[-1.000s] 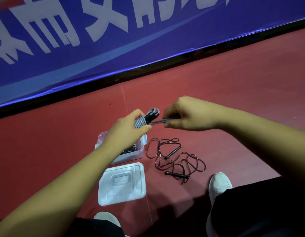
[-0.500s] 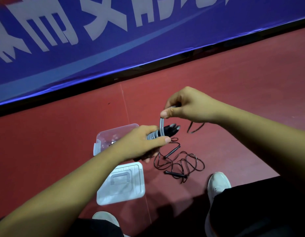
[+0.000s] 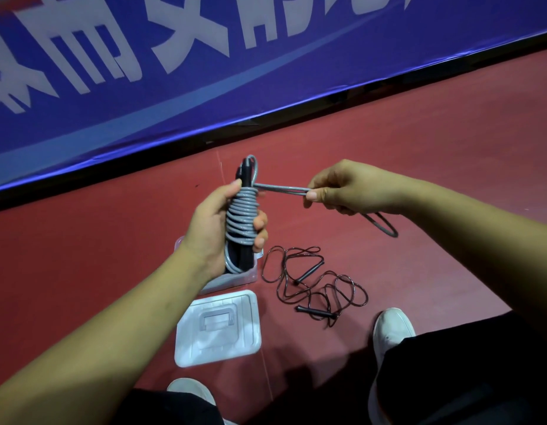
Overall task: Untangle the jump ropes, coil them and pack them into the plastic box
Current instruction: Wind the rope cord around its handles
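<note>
Head view. Mid-coil, by the look of it. Grips the grey jump rope (image 3: 242, 216) in the left hand (image 3: 215, 231), fingers curled round turns wound on the black handles (image 3: 244, 174), upright above the plastic box (image 3: 232, 279). Pinches the doubled loose tail in the right hand (image 3: 342, 188), taut to the right. Next probably calls for wrapping or tucking that tail, then lowering the bundle into the box. Leaves the dark jump rope (image 3: 315, 283) loose on the red floor (image 3: 419, 148), right of the lid (image 3: 218, 328). Far off, a blue banner (image 3: 296, 72).
</note>
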Motion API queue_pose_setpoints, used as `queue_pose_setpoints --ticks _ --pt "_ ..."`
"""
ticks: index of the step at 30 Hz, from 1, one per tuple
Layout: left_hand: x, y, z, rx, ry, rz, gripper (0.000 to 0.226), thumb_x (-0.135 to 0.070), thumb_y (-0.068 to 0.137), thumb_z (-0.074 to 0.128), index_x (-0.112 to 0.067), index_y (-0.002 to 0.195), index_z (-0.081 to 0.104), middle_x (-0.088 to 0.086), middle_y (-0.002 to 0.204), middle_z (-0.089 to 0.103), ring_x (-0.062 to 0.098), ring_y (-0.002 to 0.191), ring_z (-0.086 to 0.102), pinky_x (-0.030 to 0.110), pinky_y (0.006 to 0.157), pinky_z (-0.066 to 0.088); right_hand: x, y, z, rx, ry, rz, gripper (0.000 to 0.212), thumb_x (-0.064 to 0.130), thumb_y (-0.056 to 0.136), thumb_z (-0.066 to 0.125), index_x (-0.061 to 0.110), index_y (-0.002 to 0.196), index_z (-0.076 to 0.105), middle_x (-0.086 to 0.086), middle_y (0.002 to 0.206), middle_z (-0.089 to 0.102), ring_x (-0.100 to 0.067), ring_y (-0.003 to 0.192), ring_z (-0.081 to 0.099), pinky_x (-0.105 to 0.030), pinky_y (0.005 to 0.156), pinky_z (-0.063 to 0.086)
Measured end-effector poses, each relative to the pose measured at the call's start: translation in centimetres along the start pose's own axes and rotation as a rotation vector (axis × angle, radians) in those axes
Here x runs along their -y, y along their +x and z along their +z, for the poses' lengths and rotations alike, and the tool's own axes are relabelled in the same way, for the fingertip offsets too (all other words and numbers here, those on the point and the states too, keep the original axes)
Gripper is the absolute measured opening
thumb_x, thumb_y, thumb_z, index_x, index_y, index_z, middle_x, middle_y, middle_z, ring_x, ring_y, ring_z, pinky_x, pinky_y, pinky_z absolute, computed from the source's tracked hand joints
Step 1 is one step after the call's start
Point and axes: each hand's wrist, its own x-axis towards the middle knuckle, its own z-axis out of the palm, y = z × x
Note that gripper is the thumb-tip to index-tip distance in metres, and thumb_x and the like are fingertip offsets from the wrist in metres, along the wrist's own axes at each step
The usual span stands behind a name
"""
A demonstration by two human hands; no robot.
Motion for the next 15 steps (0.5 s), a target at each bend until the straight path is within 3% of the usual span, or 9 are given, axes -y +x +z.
queue_pose_setpoints --ticks 2,4,10,15 --pt "-0.3 0.1 -0.2 -0.018 0.014 0.020 0.038 -0.041 0.089 0.044 -0.023 0.116 0.064 0.011 0.061 0.051 0.025 0.047 0.050 0.025 0.047 0.044 0.2 -0.2 -0.2 0.009 -0.001 -0.006 0.018 0.027 0.099 0.057 0.019 0.093 0.072 0.002 0.064 0.049 -0.016 0.057 0.044 -0.031 0.053 0.039" --pt "-0.4 0.2 -0.4 -0.008 0.019 0.015 0.039 -0.041 0.091 0.043 -0.027 0.122 0.064 0.011 0.064 0.051 0.025 0.049 0.051 0.026 0.049 0.044 0.4 -0.3 -0.3 0.014 -0.031 -0.014 0.018 0.028 0.099 0.056 0.019 0.093 0.072 0.001 0.065 0.050 -0.017 0.057 0.044 -0.032 0.053 0.039" --pt "-1.0 0.1 -1.3 -0.002 0.007 0.012 0.035 -0.037 0.088 0.042 -0.010 0.095 0.063 0.012 0.063 0.048 0.026 0.050 0.050 0.028 0.051 0.042 0.2 -0.3 -0.8 -0.024 0.005 -0.017 0.018 0.021 0.098 0.059 0.004 0.096 0.063 -0.001 0.060 0.048 -0.013 0.049 0.045 -0.026 0.048 0.040" --pt "-1.2 0.5 -1.5 -0.053 0.106 -0.004 0.028 -0.035 0.083 0.047 -0.013 0.093 0.061 0.012 0.064 0.051 0.027 0.050 0.051 0.030 0.052 0.043 0.4 -0.5 -1.2 -0.060 -0.035 -0.028 0.015 0.020 0.098 0.059 0.008 0.092 0.067 -0.001 0.060 0.055 -0.011 0.047 0.046 -0.023 0.046 0.040"
